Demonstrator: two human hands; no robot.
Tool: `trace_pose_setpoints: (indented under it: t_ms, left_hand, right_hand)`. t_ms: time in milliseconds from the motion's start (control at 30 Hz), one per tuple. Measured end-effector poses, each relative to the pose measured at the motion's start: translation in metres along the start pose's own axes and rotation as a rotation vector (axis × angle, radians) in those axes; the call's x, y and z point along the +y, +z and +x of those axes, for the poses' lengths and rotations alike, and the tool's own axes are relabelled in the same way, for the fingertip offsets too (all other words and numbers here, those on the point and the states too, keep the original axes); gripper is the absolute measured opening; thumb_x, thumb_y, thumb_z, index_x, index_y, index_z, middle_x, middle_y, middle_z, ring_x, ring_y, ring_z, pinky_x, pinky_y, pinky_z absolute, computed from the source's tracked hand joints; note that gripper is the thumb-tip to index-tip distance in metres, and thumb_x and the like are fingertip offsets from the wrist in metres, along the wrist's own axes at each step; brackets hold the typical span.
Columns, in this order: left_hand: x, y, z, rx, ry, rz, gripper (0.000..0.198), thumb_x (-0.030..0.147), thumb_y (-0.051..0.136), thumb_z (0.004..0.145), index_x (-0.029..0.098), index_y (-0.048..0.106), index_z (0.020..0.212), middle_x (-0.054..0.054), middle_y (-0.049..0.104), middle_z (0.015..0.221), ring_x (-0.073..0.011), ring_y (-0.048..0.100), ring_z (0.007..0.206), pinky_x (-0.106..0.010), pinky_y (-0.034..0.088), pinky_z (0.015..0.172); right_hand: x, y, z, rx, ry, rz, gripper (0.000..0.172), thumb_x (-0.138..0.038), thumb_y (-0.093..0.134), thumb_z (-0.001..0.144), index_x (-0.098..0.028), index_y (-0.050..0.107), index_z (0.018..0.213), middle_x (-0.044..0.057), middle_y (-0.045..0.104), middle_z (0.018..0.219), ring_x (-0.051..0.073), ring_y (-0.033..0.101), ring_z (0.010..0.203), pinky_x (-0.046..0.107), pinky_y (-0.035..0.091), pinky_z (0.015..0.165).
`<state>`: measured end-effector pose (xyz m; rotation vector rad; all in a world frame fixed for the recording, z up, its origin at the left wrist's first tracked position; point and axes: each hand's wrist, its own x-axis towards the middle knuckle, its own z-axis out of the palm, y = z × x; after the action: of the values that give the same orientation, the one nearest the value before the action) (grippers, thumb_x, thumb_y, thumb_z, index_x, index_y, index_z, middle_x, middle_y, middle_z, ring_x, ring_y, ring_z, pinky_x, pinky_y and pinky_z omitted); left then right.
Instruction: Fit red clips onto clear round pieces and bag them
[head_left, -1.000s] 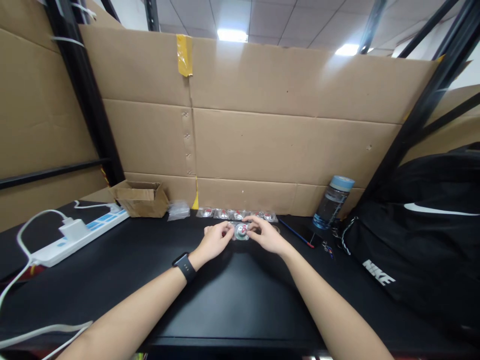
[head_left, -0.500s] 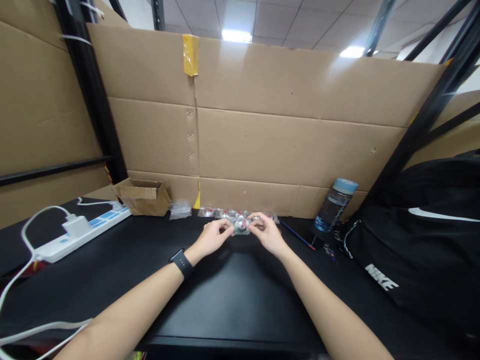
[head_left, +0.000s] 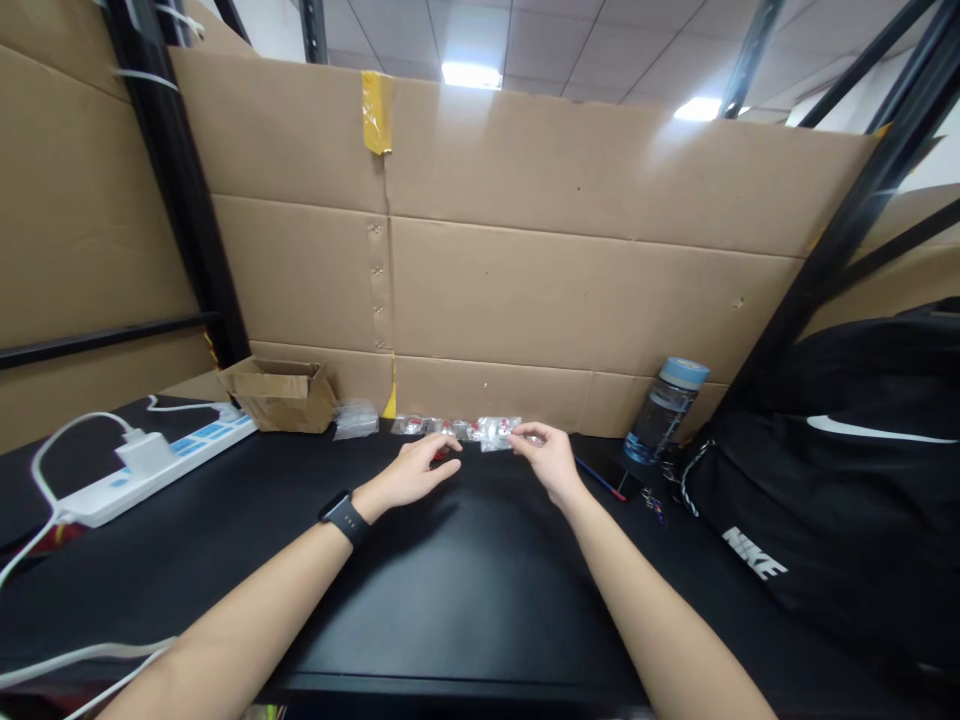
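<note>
On the black table [head_left: 465,590], a row of small clear packets [head_left: 431,427] with silver and red parts lies against the cardboard wall. My right hand [head_left: 546,458] is closed in a pinch on one such clear packet [head_left: 499,432] and holds it at the right end of the row. My left hand [head_left: 414,472] lies low over the table with its fingers stretched toward the row, and a small red piece [head_left: 438,455] shows just under the fingertips. A black watch [head_left: 343,516] sits on my left wrist.
A white power strip [head_left: 161,460] with a plugged charger and cables lies at the left. A small open cardboard box [head_left: 281,395] and a crumpled clear bag [head_left: 356,420] stand by the wall. A water bottle [head_left: 664,408], a pen [head_left: 596,472] and a black bag [head_left: 832,470] are at the right.
Both hands held one packet together in front of the row. Now they have parted: the right hand has carried the packet back to the row, and the left has let go and flattened.
</note>
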<state>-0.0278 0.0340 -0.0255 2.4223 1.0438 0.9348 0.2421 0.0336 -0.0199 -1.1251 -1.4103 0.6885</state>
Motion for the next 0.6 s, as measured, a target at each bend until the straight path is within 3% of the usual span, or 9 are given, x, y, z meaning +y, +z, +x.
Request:
trace_pose_setpoints:
  t_ms: [67, 167, 267, 367, 600]
  left_hand:
    - [-0.008, -0.006, -0.003, -0.055, 0.009, 0.157, 0.024, 0.041, 0.055, 0.093, 0.026, 0.063, 0.111, -0.005, 0.066, 0.117, -0.0237, 0.061, 0.110, -0.037, 0.043, 0.096]
    - [-0.017, -0.010, -0.005, -0.149, 0.007, 0.287, 0.025, 0.039, 0.054, 0.093, 0.026, 0.063, 0.113, -0.005, 0.066, 0.118, -0.0255, 0.060, 0.114, -0.038, 0.042, 0.095]
    - [-0.022, -0.009, -0.006, -0.211, 0.011, 0.323, 0.025, 0.037, 0.056, 0.092, 0.027, 0.065, 0.113, -0.005, 0.067, 0.117, -0.0243, 0.062, 0.109, -0.035, 0.043, 0.092]
    - [-0.022, -0.006, -0.005, -0.185, 0.028, 0.323, 0.023, 0.033, 0.058, 0.091, 0.027, 0.065, 0.112, -0.005, 0.067, 0.116, -0.0227, 0.063, 0.107, -0.033, 0.044, 0.091]
    - [-0.024, -0.003, -0.005, -0.144, 0.032, 0.358, 0.020, 0.032, 0.055, 0.092, 0.026, 0.067, 0.108, -0.005, 0.068, 0.112, -0.0224, 0.064, 0.105, -0.032, 0.044, 0.089]
  right_hand:
    - [0.012, -0.022, 0.012, 0.147, -0.025, -0.191, 0.026, -0.039, 0.074, 0.074, -0.016, 0.074, 0.085, 0.008, 0.075, 0.083, 0.021, 0.069, 0.071, 0.032, 0.053, 0.071]
    - [0.035, -0.050, 0.026, 0.258, -0.061, -0.532, 0.016, -0.029, 0.067, 0.077, -0.017, 0.074, 0.085, 0.009, 0.076, 0.084, 0.023, 0.070, 0.077, 0.035, 0.051, 0.079]
    - [0.056, -0.059, 0.031, 0.214, -0.061, -0.721, 0.017, -0.024, 0.059, 0.081, -0.018, 0.074, 0.085, 0.010, 0.077, 0.089, 0.024, 0.071, 0.084, 0.033, 0.050, 0.083]
    - [0.068, -0.055, 0.033, 0.155, -0.003, -0.800, 0.018, -0.020, 0.057, 0.082, -0.018, 0.074, 0.088, 0.010, 0.076, 0.089, 0.023, 0.071, 0.087, 0.030, 0.049, 0.083]
    - [0.073, -0.049, 0.034, 0.078, -0.008, -0.909, 0.022, -0.020, 0.064, 0.078, -0.016, 0.071, 0.098, 0.013, 0.072, 0.099, 0.025, 0.067, 0.095, 0.031, 0.046, 0.083]
